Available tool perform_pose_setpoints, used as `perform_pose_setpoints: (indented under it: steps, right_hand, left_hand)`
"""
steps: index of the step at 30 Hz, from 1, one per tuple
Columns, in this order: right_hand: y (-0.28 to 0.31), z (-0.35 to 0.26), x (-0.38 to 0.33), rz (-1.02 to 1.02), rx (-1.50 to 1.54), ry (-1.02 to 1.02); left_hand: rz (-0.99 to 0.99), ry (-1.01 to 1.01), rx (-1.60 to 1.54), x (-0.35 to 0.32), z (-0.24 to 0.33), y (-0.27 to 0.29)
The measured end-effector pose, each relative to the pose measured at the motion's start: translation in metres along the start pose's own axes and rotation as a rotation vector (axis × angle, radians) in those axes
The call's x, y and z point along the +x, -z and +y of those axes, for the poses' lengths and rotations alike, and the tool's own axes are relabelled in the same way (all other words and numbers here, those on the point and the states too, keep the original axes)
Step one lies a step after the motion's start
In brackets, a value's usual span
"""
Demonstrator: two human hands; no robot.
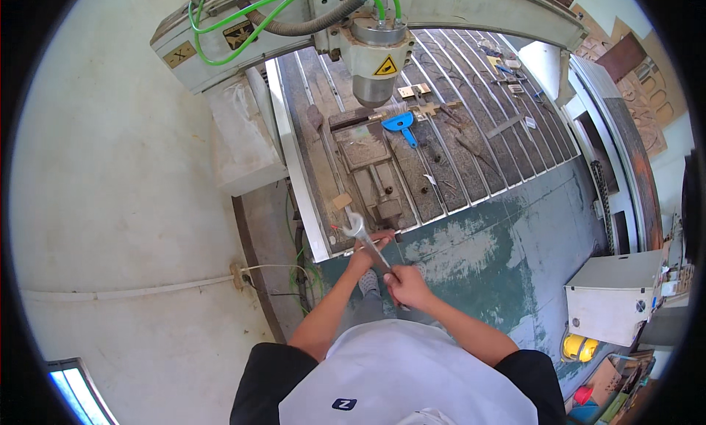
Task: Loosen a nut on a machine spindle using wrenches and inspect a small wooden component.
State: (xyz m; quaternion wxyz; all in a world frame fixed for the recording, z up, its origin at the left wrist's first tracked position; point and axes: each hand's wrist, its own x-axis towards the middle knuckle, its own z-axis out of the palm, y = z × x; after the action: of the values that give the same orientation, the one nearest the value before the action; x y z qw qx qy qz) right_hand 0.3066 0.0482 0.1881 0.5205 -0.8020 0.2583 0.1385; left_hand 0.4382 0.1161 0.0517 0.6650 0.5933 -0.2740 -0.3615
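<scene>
Both hands clamp the wrench [365, 237] at frame centre: left hand [365, 253], right hand [409, 287]; keep its head square.

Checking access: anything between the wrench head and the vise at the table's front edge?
Nothing visible. The wrench, gripped by right hand with left hand on its shaft, has its head right at the vise front; the contact itself is too small to tell.

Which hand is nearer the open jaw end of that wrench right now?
Left. The left hand grips the wrench just below its open end, at the machine bed edge. The right hand holds the handle's far end, closer to the body.
</scene>
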Motion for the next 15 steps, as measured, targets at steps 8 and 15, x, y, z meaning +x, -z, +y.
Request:
perform_pose_setpoints:
  steps: [8,15]
  right_hand:
    - [0.098,-0.005,-0.007,0.521,0.537,0.146]
    - [0.138,0.102,0.014,0.865,-0.208,-0.093]
  left_hand:
    - [0.104,0.191,-0.653,-0.004,-0.008,-0.004]
    - [0.182,0.202,-0.858,-0.005,-0.013,-0.006]
